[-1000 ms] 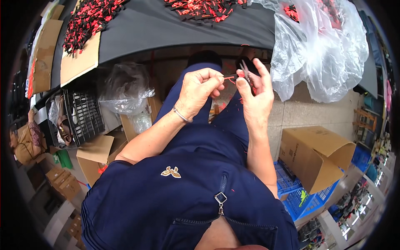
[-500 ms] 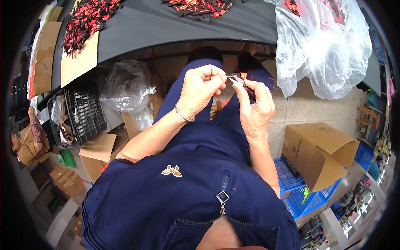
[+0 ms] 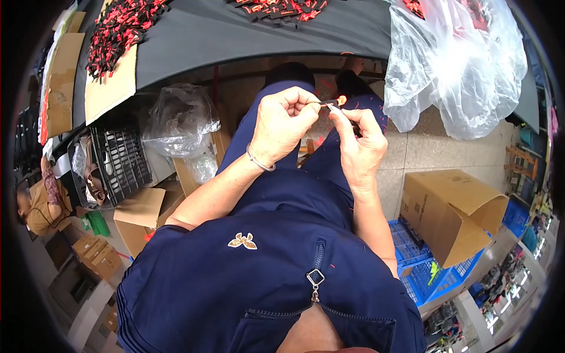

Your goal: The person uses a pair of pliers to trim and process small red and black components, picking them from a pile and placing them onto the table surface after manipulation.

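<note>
Above my lap, my left hand pinches a small black strip with an orange-red end between thumb and fingertips. The strip's coloured end points to the right. Close against it, my right hand is closed around small thread snips. Only their pale pointed tip shows clearly; the rest lies hidden in the fingers. On the black-covered table beyond, similar black-and-red pieces lie in a heap at the left and another heap at the middle.
A clear plastic bag hangs over the table's right edge. An open cardboard box rests on blue crates at my right. To the left are a black crate, crumpled plastic and an open carton. Another person is farther left.
The snips' tip has shifted slightly and shows less of its blades. The strip's orange-red end has turned and risen a little. My left hand stays nearly in place.
</note>
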A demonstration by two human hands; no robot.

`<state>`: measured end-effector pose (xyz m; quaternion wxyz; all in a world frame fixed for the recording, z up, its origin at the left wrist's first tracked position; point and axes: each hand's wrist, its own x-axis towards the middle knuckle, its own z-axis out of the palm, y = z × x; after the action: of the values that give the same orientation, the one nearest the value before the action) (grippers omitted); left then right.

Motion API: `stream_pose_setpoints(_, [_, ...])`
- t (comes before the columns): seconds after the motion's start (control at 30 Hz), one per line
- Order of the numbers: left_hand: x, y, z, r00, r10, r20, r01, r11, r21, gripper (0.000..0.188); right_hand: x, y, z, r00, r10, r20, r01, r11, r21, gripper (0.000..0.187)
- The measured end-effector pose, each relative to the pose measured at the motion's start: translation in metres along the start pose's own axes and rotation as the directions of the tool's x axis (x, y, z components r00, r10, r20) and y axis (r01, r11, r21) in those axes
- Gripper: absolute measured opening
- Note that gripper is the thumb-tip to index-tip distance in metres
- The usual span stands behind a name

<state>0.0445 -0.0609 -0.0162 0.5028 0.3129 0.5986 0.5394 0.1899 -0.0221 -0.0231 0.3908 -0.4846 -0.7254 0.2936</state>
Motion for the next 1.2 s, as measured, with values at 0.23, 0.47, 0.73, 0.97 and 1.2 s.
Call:
stream_pose_setpoints(0.23, [0.005,0.002,-0.005,0.999,-0.032,-0.016,0.032,0.999,-0.006,0.011,0.003,0.003,0.009,0.993,0.104,0.053,-0.109,0.989,0.102,0.015])
stream_pose_setpoints(0.47, [0.022,0.013,-0.069,0.974,0.054,-0.222,-0.091,0.983,-0.161,0.014,0.008,0.006,0.014,0.928,0.325,0.184,-0.372,0.839,0.396,0.013])
stream_pose_setpoints(0.73, [0.073,0.035,-0.141,0.905,0.057,-0.421,-0.271,0.84,-0.469,0.038,0.014,0.006,0.024,0.905,0.347,0.247,-0.424,0.793,0.438,0.013])
stream_pose_setpoints(0.97, [0.133,0.038,-0.117,0.603,0.797,-0.032,-0.368,0.313,0.876,0.017,0.019,0.001,0.02,0.877,0.387,0.284,-0.478,0.757,0.445,0.013])
stream_pose_setpoints(1.2, [0.149,0.045,-0.117,0.809,0.586,-0.031,-0.19,0.311,0.931,0.015,0.014,0.015,0.022,0.896,0.363,0.256,-0.441,0.795,0.417,0.013])
